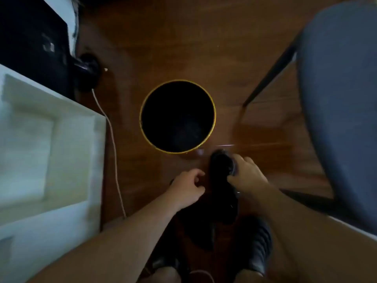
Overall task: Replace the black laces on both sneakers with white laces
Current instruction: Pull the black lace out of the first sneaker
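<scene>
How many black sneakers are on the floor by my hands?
1 for sure: a black sneaker under the right hand. The dark shape below the left hand may be a second; too dim to tell.

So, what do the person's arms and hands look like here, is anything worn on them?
Both forearms are bare as far as the frame shows: no sleeves in view. The left hand and right hand carry no gloves, and no watch, ring or bracelet can be made out in the dim, blurred picture.
</scene>
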`<state>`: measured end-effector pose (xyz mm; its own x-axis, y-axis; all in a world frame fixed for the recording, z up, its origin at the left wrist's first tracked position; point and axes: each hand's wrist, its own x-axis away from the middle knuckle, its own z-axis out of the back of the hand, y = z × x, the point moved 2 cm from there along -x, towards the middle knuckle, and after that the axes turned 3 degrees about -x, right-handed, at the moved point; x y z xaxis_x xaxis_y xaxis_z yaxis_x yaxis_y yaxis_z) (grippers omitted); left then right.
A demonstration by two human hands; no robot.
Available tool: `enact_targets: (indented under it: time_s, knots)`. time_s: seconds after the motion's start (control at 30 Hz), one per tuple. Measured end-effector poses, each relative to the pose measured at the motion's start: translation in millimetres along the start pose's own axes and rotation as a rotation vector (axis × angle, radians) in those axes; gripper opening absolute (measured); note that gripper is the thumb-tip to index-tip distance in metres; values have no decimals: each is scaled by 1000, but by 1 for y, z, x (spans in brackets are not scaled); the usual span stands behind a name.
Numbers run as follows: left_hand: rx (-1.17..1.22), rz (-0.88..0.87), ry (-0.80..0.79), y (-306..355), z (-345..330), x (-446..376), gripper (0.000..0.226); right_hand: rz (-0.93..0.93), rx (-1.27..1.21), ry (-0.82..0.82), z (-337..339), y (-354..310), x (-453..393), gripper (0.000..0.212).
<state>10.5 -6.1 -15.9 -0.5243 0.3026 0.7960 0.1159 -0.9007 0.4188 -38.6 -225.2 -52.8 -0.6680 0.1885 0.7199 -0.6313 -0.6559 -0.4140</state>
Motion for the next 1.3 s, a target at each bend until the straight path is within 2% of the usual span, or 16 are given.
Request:
enact_targets:
  time_s: [0.13,0.2,0.3,0.37,0.47,0.57,0.67,0.73,0.93,1.1,1.2,1.23,1.3]
  knots:
    - [-52,34,-121,-6,-50,-77,81,-129,66,-226,-57,48,-32,112]
    - [0,45,-186,-7,-74,-99,98,-110,75,-224,-82,65,-42,119]
    - [183,106,-219,-9,-105,-109,107,-77,121,-125,-100,78,-47,112]
    - [248,95,-191,-6,-108,-106,104,-89,21,-28,-100,77,-39,99]
    - [189,-6,-65,15,-89,-69,101,-35,-133,109,-83,69,3,93]
    - [114,-67,-50,49,-64,-7,103,34,-228,238,-56,52,60,89]
    - [61,-129,31,75,-32,49,118,166,-257,350,-17,19,114,76]
    - [84,-182,83,83,-7,86,127,271,-258,398,8,-9,149,78]
    - [305,-399,172,106,46,205,113,497,-200,506,89,-60,252,77]
    - [440,-660,365,128,61,260,110,668,-312,592,132,-76,295,70]
    - [714,-795,471,137,66,269,85,784,-529,639,148,-91,301,63]
    - [765,-827,497,140,67,269,72,815,-589,641,152,-98,302,61]
    - [804,-883,511,142,70,266,64,853,-663,665,157,-113,299,57]
